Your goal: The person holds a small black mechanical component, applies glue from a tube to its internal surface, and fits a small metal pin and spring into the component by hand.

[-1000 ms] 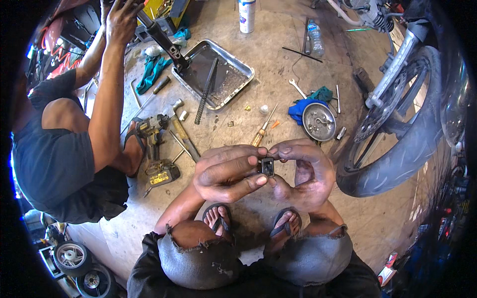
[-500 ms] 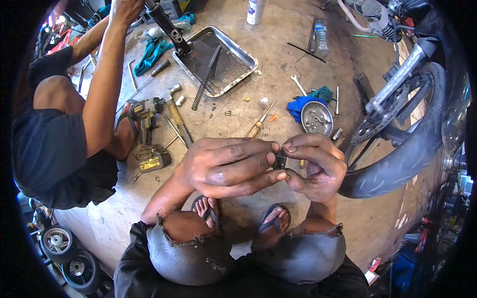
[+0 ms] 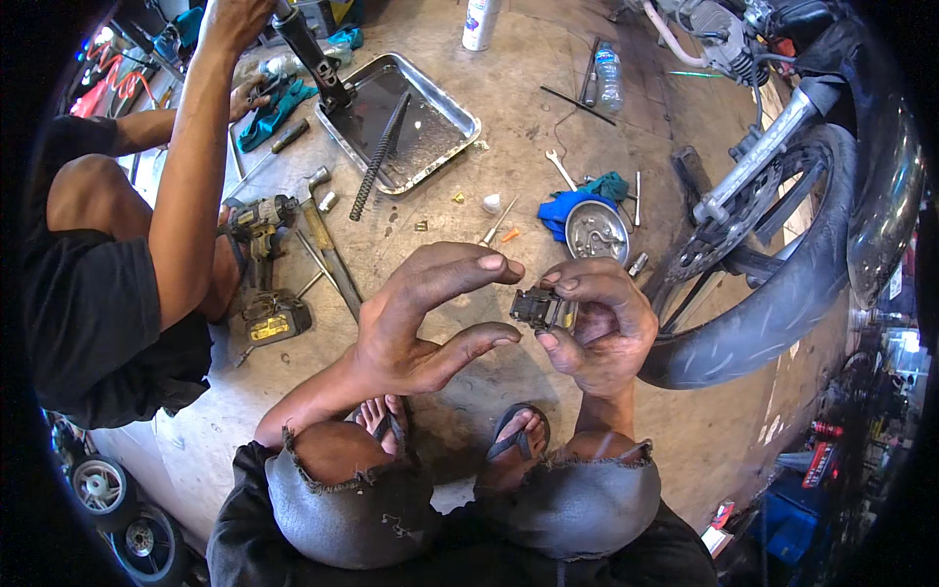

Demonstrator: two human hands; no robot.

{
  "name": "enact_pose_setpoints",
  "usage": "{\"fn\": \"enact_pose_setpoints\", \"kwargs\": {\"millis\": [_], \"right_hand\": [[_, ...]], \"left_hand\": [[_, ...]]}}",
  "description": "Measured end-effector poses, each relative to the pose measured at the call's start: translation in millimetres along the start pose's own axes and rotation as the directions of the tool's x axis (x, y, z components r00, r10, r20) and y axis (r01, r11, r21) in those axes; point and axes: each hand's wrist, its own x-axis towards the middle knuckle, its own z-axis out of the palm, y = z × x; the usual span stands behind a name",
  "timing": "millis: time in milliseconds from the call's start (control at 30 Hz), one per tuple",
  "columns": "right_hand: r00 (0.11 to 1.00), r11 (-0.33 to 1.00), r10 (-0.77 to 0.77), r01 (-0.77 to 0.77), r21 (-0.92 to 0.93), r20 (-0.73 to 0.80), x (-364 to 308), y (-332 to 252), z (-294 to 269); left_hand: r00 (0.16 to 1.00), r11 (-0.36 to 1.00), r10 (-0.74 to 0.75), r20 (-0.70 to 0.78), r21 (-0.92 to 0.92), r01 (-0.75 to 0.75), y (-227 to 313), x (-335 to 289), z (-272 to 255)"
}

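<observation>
Between the thumb and fingers of my right hand (image 3: 606, 328) is a small, dark, blocky part (image 3: 533, 308) with notched edges, greasy-looking; its exact kind I cannot make out. My left hand (image 3: 416, 318) is open just left of it, thumb and fingers spread apart around a gap and not touching the part. Both hands are smudged with black grime and held above the floor in front of my knees. Beyond them lie a screwdriver (image 3: 501, 223), partly hidden by my left fingers, and a small orange piece (image 3: 510, 235).
A co-worker (image 3: 108, 284) squats at left, gripping a fork tube (image 3: 311, 59) standing in a metal tray (image 3: 460, 142) with a long spring (image 3: 381, 157). Nearby are a cordless drill (image 3: 262, 240) and a hammer (image 3: 328, 249). A round dish of small parts (image 3: 597, 235) lies near a motorcycle wheel (image 3: 773, 333).
My left hand has let go of the dark part and opened, drawing slightly left. My right hand keeps it, now more exposed. The whole view has shifted a little.
</observation>
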Motion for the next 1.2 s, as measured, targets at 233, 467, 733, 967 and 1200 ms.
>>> {"fn": "enact_pose_setpoints", "kwargs": {"millis": [233, 467, 733, 967, 1200], "right_hand": [[0.998, 0.999, -0.048, 0.048, -0.007, 0.043, 1.0, 0.2, 0.9], [0.998, 0.999, -0.05, 0.05, 0.0, 0.046, -0.6, -1.0, -0.9], [0.995, 0.999, -0.049, 0.05, -0.011, 0.092, 0.3, -4.8, -6.0], [0.992, 0.998, -0.053, 0.056, -0.021, 0.11, 0.1, -2.4, -7.9], [1.0, 1.0, -0.007, 0.008, -0.028, 0.025, -3.5, -0.3, -0.4]], "left_hand": [[0.998, 0.998, 0.055, -0.027, -0.034, -0.056, -3.3, -1.7, 5.0], [0.999, 0.998, 0.046, -0.022, -0.045, -0.047, 2.2, 0.2, 3.9], [0.997, 0.993, 0.068, -0.026, -0.098, -0.07, 5.2, 2.4, 6.7], [0.999, 0.987, 0.004, -0.052, -0.163, -0.012, 6.5, -1.5, 9.5], [0.982, 0.978, -0.184, -0.051, -0.108, 0.178, 15.8, -1.5, 5.9]]}}
